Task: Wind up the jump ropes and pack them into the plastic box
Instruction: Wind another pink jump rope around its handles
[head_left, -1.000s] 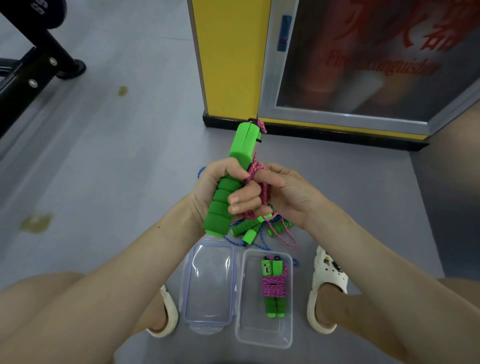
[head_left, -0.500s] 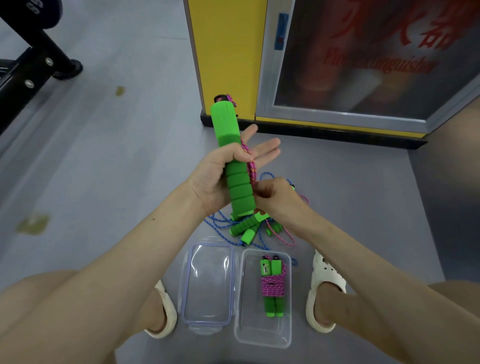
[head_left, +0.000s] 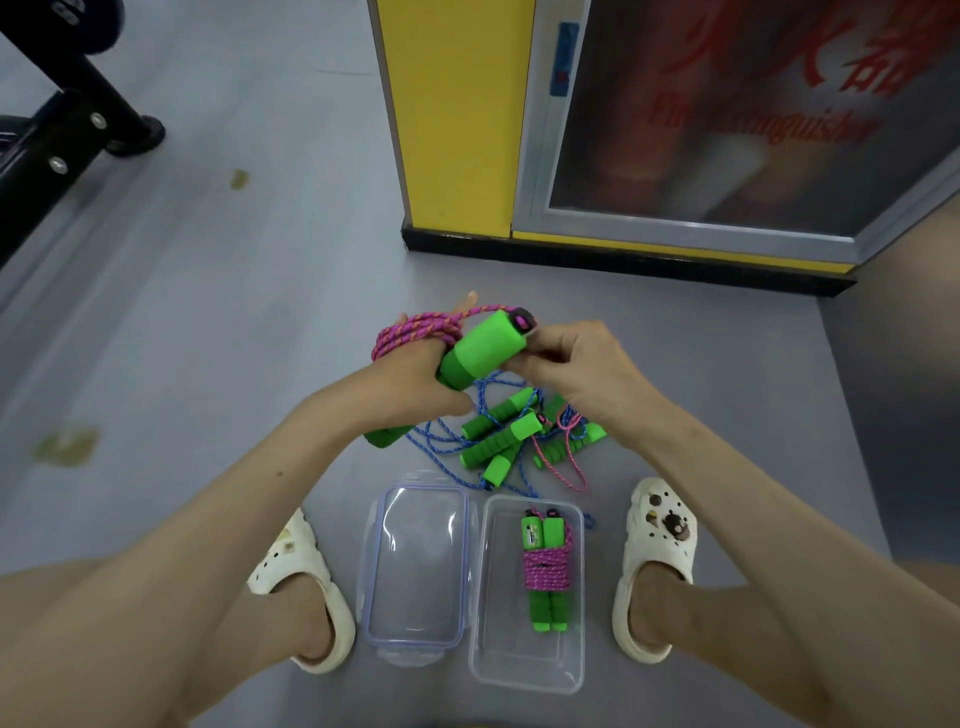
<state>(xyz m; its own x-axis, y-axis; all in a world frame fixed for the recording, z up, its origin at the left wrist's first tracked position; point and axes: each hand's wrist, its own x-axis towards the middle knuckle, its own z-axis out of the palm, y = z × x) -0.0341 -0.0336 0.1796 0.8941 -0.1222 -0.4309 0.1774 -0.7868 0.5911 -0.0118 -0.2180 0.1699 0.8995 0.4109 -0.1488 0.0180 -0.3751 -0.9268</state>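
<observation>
The left hand (head_left: 415, 382) has its grip clamped round a ridged green foam handle (head_left: 485, 345), with braided pink rope (head_left: 410, 332) coiled over its knuckles. The right hand (head_left: 576, 364) pinches the handle's capped end. On the grey floor (head_left: 234, 312), a clear plastic box (head_left: 524, 673) holds one wound bundle (head_left: 545, 571). Loose ropes (head_left: 498, 441) lie tangled just beyond it.

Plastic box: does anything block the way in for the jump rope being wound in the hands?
Nothing visible does. The lid lies off beside the plastic box, on its left. One wound rope lies inside toward the right wall, leaving bare floor. The loose ropes lie on the ground beyond the box.
</observation>
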